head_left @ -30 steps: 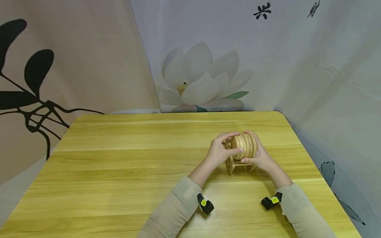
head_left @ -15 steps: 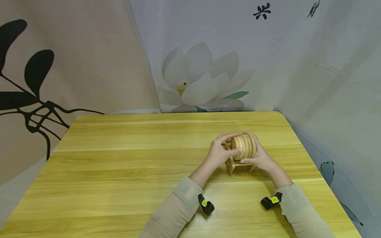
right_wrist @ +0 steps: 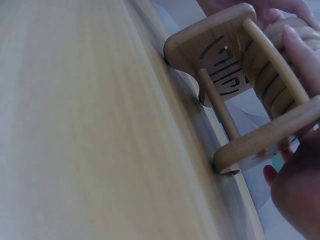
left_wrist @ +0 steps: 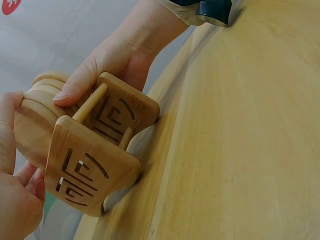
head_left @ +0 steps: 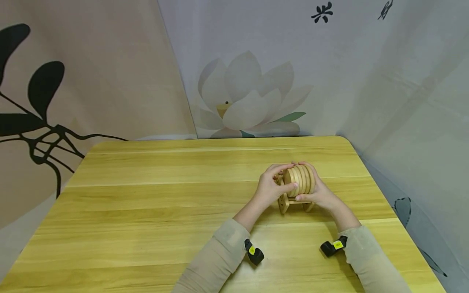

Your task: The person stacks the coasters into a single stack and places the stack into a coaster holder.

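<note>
Several round wooden coasters (head_left: 302, 179) stand on edge, side by side in a row, at a small wooden coaster holder (head_left: 283, 203) on the right half of the table. Cut-out line patterns mark the holder's end panels (left_wrist: 95, 165), which are joined by round rods (right_wrist: 275, 60). My left hand (head_left: 268, 187) grips the row from the left, thumb in front and fingers over the top. From the right, my right hand (head_left: 323, 194) holds the other end, its thumb low on the front. Whether the coasters touch the holder's rods is hidden.
The wooden table (head_left: 146, 211) reaches a patterned cloth backdrop (head_left: 249, 93) at its far edge. Black wrist cameras (head_left: 254, 253) sit at both sleeve cuffs. The table's right edge slopes down beyond my right arm.
</note>
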Available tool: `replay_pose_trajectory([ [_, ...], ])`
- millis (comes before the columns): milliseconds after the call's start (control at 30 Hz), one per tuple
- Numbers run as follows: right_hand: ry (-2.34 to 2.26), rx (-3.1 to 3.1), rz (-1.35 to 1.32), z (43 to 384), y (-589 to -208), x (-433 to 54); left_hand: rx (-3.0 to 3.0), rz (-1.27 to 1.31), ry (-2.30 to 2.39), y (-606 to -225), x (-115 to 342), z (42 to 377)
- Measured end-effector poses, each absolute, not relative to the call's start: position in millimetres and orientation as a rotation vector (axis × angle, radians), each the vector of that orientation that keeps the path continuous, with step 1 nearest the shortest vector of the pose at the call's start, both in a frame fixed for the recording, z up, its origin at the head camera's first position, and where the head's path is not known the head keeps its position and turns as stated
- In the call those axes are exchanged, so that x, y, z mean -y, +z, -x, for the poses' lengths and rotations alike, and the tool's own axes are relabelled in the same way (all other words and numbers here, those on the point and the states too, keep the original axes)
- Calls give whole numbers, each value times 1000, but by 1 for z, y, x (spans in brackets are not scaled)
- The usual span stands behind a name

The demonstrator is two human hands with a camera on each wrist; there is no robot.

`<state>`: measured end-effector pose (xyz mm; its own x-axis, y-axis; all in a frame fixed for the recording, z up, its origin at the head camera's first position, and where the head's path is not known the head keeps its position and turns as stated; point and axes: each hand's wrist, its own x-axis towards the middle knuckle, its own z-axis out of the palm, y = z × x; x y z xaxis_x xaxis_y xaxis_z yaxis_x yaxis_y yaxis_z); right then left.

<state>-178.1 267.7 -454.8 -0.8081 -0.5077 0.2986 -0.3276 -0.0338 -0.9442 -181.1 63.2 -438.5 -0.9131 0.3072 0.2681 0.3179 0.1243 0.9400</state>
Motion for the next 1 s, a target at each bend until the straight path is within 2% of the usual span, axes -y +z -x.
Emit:
replay_pose_trajectory([
  [1000, -1751, -2156, 938, 182, -455, -275, 2360, 642, -1918, -453, -68, 178],
])
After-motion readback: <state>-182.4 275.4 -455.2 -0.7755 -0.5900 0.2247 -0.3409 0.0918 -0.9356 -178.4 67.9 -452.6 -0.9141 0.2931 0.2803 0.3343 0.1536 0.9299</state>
